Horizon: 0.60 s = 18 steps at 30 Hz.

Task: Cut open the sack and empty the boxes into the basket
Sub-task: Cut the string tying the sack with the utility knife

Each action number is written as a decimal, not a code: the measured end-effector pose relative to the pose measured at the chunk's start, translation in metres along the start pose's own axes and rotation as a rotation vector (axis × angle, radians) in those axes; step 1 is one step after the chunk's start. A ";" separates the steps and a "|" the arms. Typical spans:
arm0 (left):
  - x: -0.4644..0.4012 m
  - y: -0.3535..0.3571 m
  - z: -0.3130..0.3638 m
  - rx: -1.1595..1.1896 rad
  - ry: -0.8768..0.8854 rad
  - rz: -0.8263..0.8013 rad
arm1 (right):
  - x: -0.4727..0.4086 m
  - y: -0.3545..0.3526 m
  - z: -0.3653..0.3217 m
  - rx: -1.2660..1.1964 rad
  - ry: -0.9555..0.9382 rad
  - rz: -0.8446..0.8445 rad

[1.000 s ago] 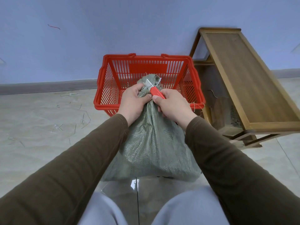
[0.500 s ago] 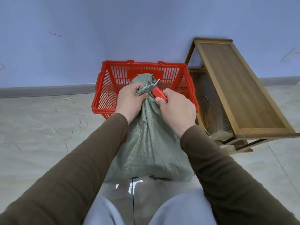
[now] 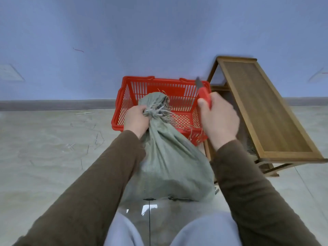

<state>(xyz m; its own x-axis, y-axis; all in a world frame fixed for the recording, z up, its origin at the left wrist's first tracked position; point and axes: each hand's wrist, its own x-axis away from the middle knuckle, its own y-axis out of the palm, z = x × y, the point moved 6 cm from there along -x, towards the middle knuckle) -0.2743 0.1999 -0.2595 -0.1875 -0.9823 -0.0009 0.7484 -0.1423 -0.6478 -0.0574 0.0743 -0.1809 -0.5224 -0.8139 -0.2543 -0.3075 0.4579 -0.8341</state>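
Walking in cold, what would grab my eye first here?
Probably the bright red basket on the floor against the blue wall, with a bulging grey-green sack standing in front of it. The left hand grips the sack's frayed, tied neck, while the right hand holds a red-handled knife raised off to the right, blade up, near a wooden bench.

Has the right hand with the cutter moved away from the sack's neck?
Yes. The right hand with the red cutter went rightward from the sack neck, toward the wooden table.
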 end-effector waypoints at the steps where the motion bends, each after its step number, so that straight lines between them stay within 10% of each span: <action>1: -0.001 -0.011 -0.017 0.016 -0.059 0.039 | -0.005 -0.010 0.010 -0.018 0.024 0.042; 12: 0.005 -0.004 0.011 0.356 0.017 -0.093 | 0.011 0.047 -0.026 -0.035 -0.136 -0.476; 18: 0.015 0.003 0.016 0.668 -0.056 -0.221 | 0.011 0.057 -0.019 -0.585 0.119 -0.318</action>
<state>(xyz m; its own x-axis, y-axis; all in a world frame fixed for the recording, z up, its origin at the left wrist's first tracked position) -0.2649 0.1825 -0.2486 -0.3604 -0.9240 0.1275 0.9304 -0.3660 -0.0224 -0.0963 0.0984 -0.2221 -0.4089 -0.9115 0.0434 -0.8231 0.3479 -0.4489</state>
